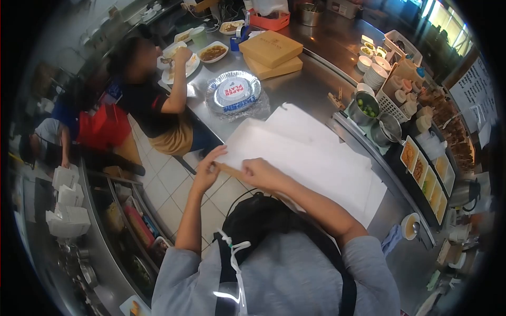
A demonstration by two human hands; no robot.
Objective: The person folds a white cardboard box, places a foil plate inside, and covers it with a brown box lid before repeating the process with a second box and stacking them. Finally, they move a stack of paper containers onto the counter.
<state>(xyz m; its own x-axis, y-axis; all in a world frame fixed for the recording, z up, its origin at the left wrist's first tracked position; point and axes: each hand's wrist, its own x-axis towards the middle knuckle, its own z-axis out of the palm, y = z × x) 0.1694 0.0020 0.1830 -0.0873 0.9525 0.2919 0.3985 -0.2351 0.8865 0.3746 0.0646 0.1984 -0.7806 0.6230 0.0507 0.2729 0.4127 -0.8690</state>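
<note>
Large white cardboard sheets (316, 158) lie overlapping on the steel counter (205, 126) in front of me. Along the near edge of the top one runs a narrow brown strip, which looks like a folded-up flap. My left hand (210, 167) pinches the left end of that edge between thumb and fingers. A short way to the right, my right hand (262, 174) is curled closed on the same edge, its fingertips partly hidden. Just beyond the sheets sits a plastic-wrapped pack of paper plates (233, 90).
Two yellow-brown boxes (271, 48) are stacked at the back. A person in a dark shirt (153, 95) eats at the left of the counter. To the right stand a pot of green items (363, 104), stacked white bowls (375, 75), food trays (424, 179) and a soup bowl (410, 226).
</note>
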